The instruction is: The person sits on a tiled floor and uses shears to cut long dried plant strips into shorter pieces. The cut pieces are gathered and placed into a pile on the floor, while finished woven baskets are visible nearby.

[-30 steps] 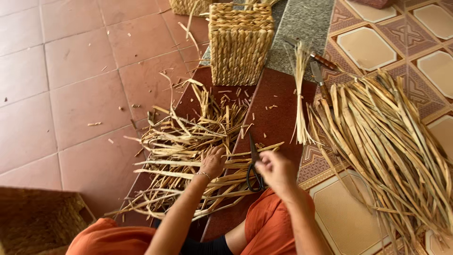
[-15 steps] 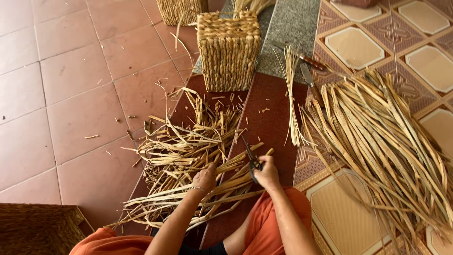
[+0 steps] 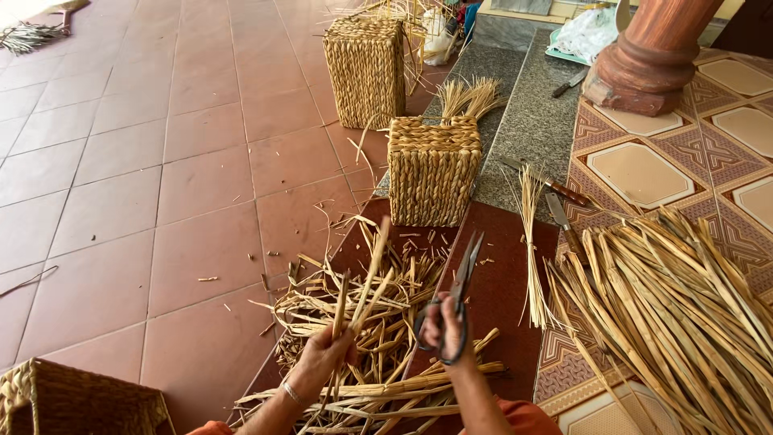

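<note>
My left hand (image 3: 324,357) grips a few dry straw strips (image 3: 364,282) and holds them upright over a heap of cut straw scraps (image 3: 354,322). My right hand (image 3: 444,329) holds a pair of dark metal scissors (image 3: 461,278), blades pointing up and slightly apart, just right of the strips. A woven straw basket (image 3: 433,171) stands beyond the heap, with a taller woven basket (image 3: 366,71) behind it.
A big bundle of long straw strips (image 3: 676,314) lies on the patterned tiles at right, with a thin sheaf (image 3: 531,242) beside it. A knife (image 3: 561,221) lies near the sheaf. A wooden pillar base (image 3: 648,64) stands far right. Another woven basket (image 3: 72,399) sits at bottom left.
Both hands have risen from the heap: the left now lifts strips upright, the right has raised the scissors beside them. The view has tilted up, showing more baskets and the pillar.
</note>
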The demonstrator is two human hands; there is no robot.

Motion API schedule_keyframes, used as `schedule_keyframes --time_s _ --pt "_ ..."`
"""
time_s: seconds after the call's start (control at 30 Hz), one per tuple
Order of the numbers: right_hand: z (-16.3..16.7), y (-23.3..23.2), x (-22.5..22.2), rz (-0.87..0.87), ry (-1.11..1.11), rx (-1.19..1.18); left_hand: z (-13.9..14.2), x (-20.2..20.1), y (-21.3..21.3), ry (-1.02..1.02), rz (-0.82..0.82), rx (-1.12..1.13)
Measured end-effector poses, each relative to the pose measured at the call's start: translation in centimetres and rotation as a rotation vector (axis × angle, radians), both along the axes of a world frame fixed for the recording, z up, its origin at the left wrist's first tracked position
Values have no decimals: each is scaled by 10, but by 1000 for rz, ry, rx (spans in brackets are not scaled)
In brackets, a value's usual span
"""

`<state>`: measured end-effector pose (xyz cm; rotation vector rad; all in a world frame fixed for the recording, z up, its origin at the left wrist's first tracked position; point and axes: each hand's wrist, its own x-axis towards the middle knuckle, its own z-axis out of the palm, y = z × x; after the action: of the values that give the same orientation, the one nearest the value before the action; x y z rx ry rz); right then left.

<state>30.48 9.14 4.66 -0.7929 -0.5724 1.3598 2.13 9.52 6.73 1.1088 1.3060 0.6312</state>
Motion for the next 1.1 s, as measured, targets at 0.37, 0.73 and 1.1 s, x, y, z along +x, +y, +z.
schedule_keyframes --time_s 0.37,0.73,1.1 --pt "-21 -18 -26 19 -330 -138 -67 32 -65 -25 -98 -35" --pt "-31 -6 32 -119 -123 -65 -74 7 -62 215 -295 -41" --pt "-19 -10 28 -127 -275 -60 -66 7 -57 361 -410 -140"
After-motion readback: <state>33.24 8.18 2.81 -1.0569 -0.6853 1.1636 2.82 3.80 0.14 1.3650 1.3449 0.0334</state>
